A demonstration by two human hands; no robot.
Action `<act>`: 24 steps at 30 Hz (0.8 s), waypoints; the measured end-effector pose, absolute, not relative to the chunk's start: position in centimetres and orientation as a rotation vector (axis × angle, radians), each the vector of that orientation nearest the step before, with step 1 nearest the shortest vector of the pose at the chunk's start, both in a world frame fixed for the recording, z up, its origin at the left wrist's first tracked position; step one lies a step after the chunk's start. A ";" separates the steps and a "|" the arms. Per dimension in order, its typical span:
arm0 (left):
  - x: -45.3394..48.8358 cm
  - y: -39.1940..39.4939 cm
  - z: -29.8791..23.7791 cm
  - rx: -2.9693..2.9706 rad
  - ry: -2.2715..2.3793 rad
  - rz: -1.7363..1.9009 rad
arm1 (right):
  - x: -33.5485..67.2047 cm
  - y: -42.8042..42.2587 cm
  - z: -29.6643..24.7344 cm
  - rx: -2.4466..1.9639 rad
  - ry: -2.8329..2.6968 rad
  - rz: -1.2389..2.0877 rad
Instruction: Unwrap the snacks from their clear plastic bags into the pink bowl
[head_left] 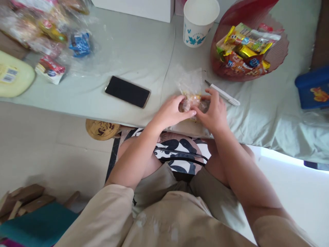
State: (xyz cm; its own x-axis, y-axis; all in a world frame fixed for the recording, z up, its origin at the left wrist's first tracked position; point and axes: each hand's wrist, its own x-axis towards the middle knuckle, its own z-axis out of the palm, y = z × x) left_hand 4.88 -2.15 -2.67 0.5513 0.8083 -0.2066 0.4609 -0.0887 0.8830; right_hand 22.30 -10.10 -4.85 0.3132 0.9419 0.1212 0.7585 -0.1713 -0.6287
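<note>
Close to the table's front edge, a small clear plastic packet point(191, 101) with yellow print lies between my two hands. My left hand point(172, 111) grips its left side, fingers curled and thumb stretched across the front. On the right side, my right hand point(212, 111) pinches the packet with thumb and fingers, its index finger raised. The thumbs nearly meet at the near edge. What the packet contains is partly hidden by fingers and glare. Just beyond my right hand lies a slim white pen-like tool point(223, 93) with a dark tip.
A black phone point(128, 91) lies left of my hands on the pale green cloth point(144, 65). Behind stand a paper cup point(197, 32) and a red translucent bowl point(250, 73) of wrapped snacks. Bagged snacks point(48, 31), a pale yellow bottle point(15, 75) and a blue box point(313, 87) sit at the sides.
</note>
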 end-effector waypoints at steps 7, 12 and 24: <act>5.9 -3.0 -3.0 1.398 0.850 0.562 | 22.0 -10.5 -4.8 -1.772 -1.436 0.627; 6.4 -3.1 -2.7 1.238 0.761 0.542 | 22.4 -10.5 -3.9 -1.762 -1.305 0.709; 7.4 -3.3 -3.1 1.414 0.806 0.414 | 23.0 -10.7 -4.9 -1.564 -1.192 0.740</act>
